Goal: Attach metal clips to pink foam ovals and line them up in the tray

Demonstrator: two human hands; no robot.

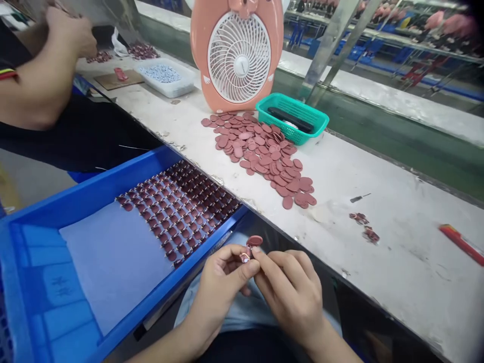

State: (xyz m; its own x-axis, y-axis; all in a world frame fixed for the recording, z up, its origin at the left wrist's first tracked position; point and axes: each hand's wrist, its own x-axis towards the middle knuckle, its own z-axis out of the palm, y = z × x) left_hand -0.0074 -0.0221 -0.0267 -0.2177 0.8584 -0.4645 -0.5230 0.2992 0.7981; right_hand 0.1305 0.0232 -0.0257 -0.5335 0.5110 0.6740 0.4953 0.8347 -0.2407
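Note:
My left hand (223,282) and my right hand (291,290) meet over my lap, below the table's edge. Together their fingertips pinch a small reddish-brown oval piece (254,241) with a small shiny part under it. Just left of my hands sits a blue tray (86,194) lined with a pale sheet, and several rows of dark red oval pieces (177,206) lie in it. A loose pile of the same reddish ovals (260,156) lies on the white worktable (397,252) ahead.
A pink desk fan (238,53) and a teal basket (293,118) stand behind the pile. A few scraps (365,227) and a red tool (461,244) lie at right. Another person's arms (45,75) work at far left near a white tray (164,75).

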